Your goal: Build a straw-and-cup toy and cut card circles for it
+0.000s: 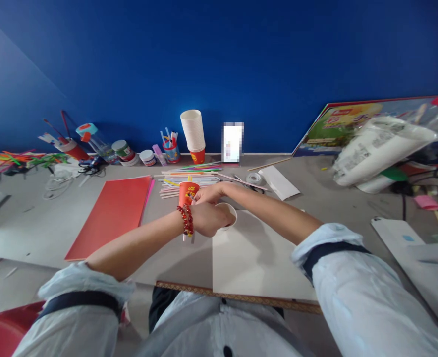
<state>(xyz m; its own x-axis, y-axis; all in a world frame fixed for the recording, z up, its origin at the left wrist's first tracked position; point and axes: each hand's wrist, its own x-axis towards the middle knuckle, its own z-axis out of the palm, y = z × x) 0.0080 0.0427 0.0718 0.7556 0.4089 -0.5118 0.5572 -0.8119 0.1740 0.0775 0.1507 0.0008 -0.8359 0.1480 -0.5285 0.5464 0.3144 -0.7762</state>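
At the worktop's near edge, a white sheet lies flat, and beyond it the left hand dips its fingers into a white-rimmed cup; pinching or not, can't tell! Just behind, the right hand curls, grip hidden, beside a red cup. Farther off, straws, then stacked cups by the blue wall.

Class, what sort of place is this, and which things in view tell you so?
Probably a craft table: straws lie in a pile, red paper lies flat, and white paper cups stand stacked near the blue wall.
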